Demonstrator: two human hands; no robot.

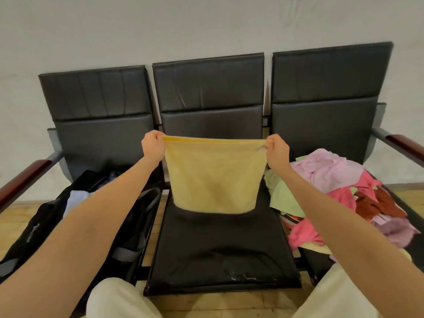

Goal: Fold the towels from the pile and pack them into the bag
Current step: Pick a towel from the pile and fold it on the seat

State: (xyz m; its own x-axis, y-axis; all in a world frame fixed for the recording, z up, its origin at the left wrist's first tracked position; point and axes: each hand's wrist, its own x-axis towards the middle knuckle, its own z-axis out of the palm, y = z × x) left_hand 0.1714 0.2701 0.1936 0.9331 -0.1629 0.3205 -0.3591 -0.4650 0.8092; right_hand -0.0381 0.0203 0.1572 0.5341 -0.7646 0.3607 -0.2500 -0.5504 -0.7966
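Black three-seat bench (pixel 220 244), grey wall (pixel 206 24), wooden floor (pixel 20 216).

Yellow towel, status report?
Left hand and right hand each pinch a top corner. Yellow towel hangs spread over middle seat. Nothing in the way.

No legible text, label, brand, number or sign is to be found. A faint pale marking is seen on the side of the black fabric bag (pixel 34 228) on the left seat, but it is too blurred to be read.
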